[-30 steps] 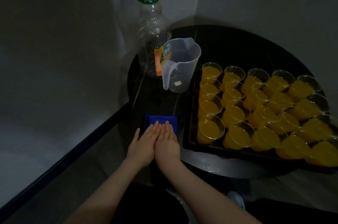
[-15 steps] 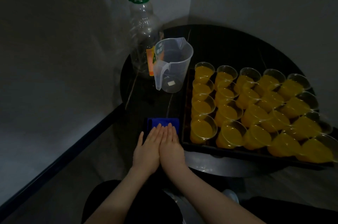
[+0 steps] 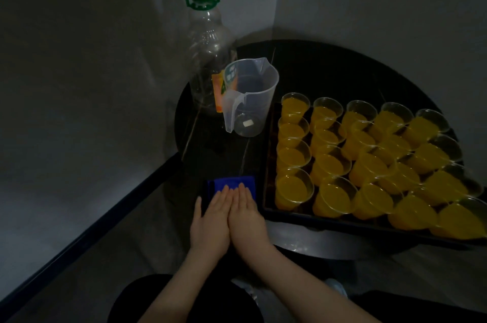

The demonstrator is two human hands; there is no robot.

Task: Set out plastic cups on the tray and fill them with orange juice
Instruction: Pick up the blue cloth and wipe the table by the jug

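Hands flat, side by side, left hand (image 3: 210, 220) and right hand (image 3: 246, 217), fingertips on blue rectangular cloth (image 3: 232, 185); right of them, black rectangular tray (image 3: 266, 164) of clear plastic cups of orange juice (image 3: 293, 188), long axis left-right.

cups of orange juice (image 3: 293, 187): looks like 20, four rows of five
trays (image 3: 268, 154): 1
empty bottles (image 3: 208, 59): 1, green cap
measuring jugs (image 3: 249, 97): 1
blue cloths (image 3: 232, 185): 1
hands: 2, left hand (image 3: 210, 220) and right hand (image 3: 246, 217)

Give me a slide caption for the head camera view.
Both hands rest flat beside a tray of juice-filled cups.
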